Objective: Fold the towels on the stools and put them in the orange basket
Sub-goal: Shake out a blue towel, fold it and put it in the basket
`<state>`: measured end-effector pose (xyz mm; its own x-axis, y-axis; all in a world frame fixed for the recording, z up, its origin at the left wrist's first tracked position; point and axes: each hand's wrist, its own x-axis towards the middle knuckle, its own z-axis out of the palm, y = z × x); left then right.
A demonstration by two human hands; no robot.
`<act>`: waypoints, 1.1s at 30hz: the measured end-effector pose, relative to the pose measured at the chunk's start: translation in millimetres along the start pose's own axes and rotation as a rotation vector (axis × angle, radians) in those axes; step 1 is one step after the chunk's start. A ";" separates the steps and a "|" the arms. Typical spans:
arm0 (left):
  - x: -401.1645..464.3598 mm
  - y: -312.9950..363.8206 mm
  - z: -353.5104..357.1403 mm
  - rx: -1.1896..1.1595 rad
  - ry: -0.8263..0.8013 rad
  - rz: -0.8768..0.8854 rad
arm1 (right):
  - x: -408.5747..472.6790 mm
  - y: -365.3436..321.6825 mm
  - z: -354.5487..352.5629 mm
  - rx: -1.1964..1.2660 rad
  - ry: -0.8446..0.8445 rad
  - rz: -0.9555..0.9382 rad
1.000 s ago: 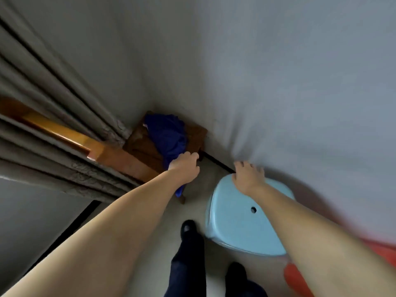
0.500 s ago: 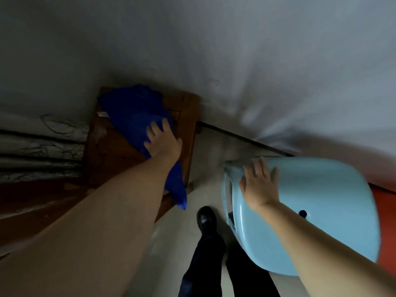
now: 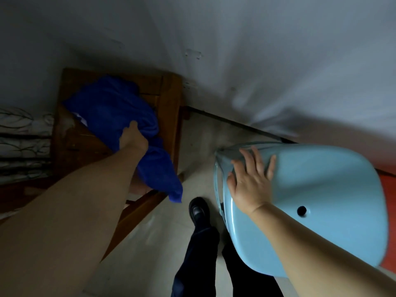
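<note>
A crumpled dark blue towel (image 3: 111, 110) lies on a brown wooden stool (image 3: 169, 97) in the corner, one end hanging over the stool's front edge. My left hand (image 3: 132, 138) grips a bunch of the towel near its middle, fingers buried in the cloth. My right hand (image 3: 250, 179) rests flat, fingers spread, on the left part of a light blue plastic stool (image 3: 321, 189) with a small hole in its seat. A strip of the orange basket (image 3: 389, 202) shows at the right edge behind the blue stool.
A grey wall (image 3: 257, 61) runs behind both stools. Patterned curtain folds (image 3: 23, 133) hang at the left. My legs in dark trousers and a black shoe (image 3: 198, 211) stand on the pale floor between the stools.
My left hand, lying flat on the blue towel before, has now closed on a bunch of it. The view has moved closer and lower. My right hand stays on the blue stool.
</note>
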<state>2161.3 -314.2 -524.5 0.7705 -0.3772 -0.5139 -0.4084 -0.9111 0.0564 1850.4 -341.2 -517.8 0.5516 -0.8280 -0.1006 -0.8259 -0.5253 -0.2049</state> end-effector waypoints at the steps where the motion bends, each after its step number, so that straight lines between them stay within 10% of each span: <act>1: -6.2 0.9 -2.3 -0.072 0.018 -0.010 | 0.1 -0.1 -1.2 0.003 -0.026 -0.001; 9: -105.3 60.0 -54.2 -0.896 0.188 -0.131 | 22.0 18.1 -38.1 0.088 -0.658 -0.020; 16: -226.1 95.7 -143.7 -1.554 -0.027 0.009 | 12.6 19.7 -172.9 0.604 -0.715 0.343; 24: -341.0 102.2 -224.0 -1.469 -0.546 0.512 | 12.0 -9.7 -350.2 1.504 -0.638 0.602; 33: -384.3 97.3 -235.8 -1.369 -0.508 0.659 | -5.0 -5.5 -418.0 1.557 -0.331 0.647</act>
<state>1940.8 -297.2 -119.6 0.2962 -0.9090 -0.2931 0.3534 -0.1808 0.9179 1803.4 -416.1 -109.2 0.3644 -0.6344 -0.6817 -0.1349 0.6884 -0.7127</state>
